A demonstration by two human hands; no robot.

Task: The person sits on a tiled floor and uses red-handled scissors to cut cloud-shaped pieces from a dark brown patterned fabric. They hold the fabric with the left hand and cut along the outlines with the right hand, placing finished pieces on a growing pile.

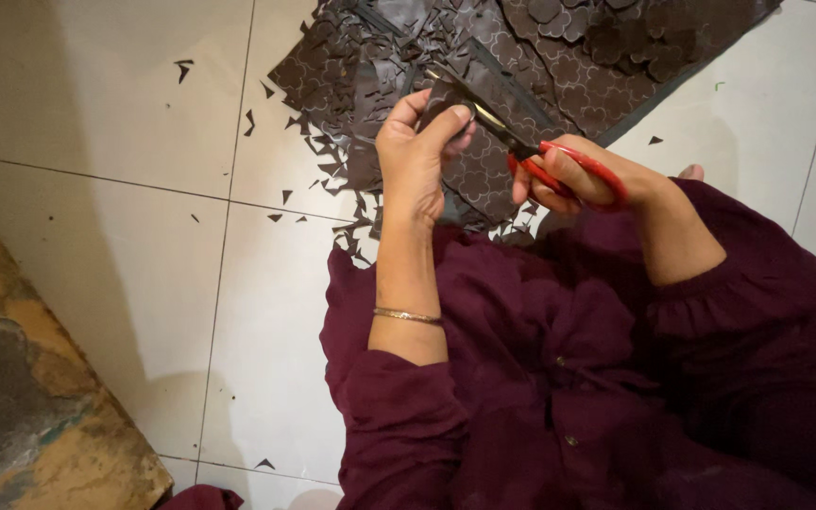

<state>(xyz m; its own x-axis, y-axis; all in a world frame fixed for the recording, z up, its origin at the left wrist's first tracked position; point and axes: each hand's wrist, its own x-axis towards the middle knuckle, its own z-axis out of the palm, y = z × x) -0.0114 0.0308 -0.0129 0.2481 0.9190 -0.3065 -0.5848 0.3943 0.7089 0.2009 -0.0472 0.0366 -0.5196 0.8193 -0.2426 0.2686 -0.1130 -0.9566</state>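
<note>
Left hand (pixel 415 151) pinching small dark brown patterned cut-out piece (pixel 448 102), right hand (pixel 570 178) fingers closed through red-handled scissors (pixel 531 151) just right of piece, large dark patterned sheet (pixel 578 66) beyond, scattered dark offcuts (pixel 332 161) left, white tiled floor (pixel 144 274) beneath

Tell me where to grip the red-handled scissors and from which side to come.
Grip the scissors by the red loop handles, coming from the person's right, as the right hand does. The blades point up-left into the dark piece pinched by the left hand, so that end is sharp and occupied.
</note>
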